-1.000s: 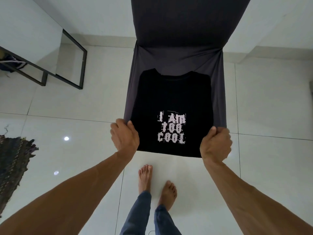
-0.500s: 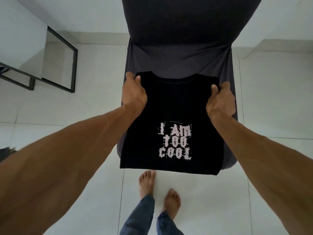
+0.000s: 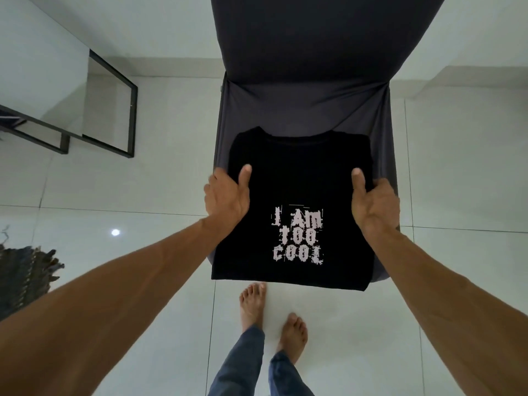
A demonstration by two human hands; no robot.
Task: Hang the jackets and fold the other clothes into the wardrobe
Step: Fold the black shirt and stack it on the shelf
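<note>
T-shirt [image 3: 297, 172], black with pale lettering, sits folded into a tidy rectangle on the seat of the dark-covered chair [image 3: 303, 110]. Its collar points toward the chair's back and its lower edge hangs past the chair's front edge.

Judging by that shape, the folding of this garment looks finished (sleeves tucked out of sight, sides straight). What seems left is carrying it to the wardrobe, which is nowhere in view. No jackets show either. A dark fringed cloth [image 3: 25, 272] lies on the floor well to the left of the chair, and I cannot tell whether it belongs to the job.

Both arms reach in from the chair's front. The left hand [image 3: 225, 195] pinches the shirt's left edge about halfway along, with the thumb laid flat on top and the fingers hidden underneath. The right hand [image 3: 374, 201] mirrors it on the right edge, thumb up on the fabric. Whether the shirt rests on the seat or is just raised off it I cannot tell.
</note>
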